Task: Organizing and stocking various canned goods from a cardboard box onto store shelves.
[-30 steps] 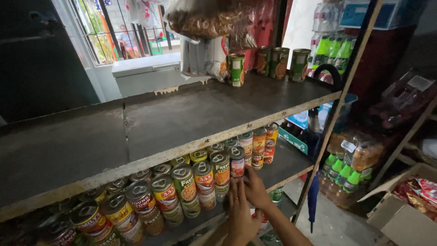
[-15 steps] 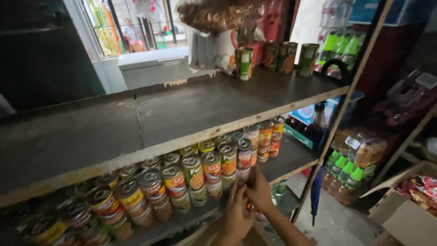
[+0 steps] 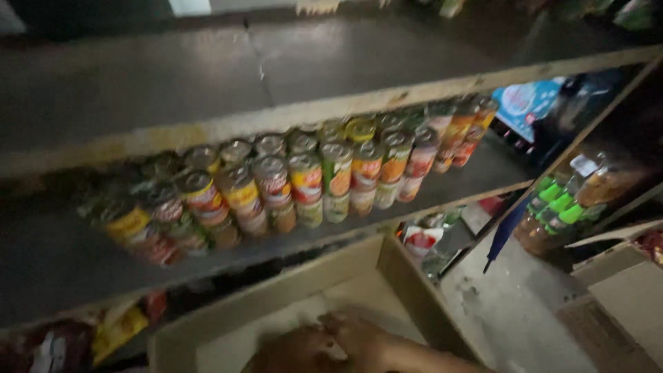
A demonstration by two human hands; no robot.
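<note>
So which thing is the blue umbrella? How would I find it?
Start at the long wooden shelf packed with stacked cans. Go to its right end, where a slanted wooden post runs down to the floor. The umbrella leans there, closed, tip pointing down; it is the one long, thin, dark blue thing, beside the bottles with green caps.

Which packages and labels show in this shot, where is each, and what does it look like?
Cans: middle shelf, stacked rows, red, yellow, orange and green labels.
Bottles: lower right, brown with green caps.
Box: bottom centre, open cardboard, hands inside.
Blue pack: right, behind shelf post.
Snack bags: bottom left, yellow and red.
</note>
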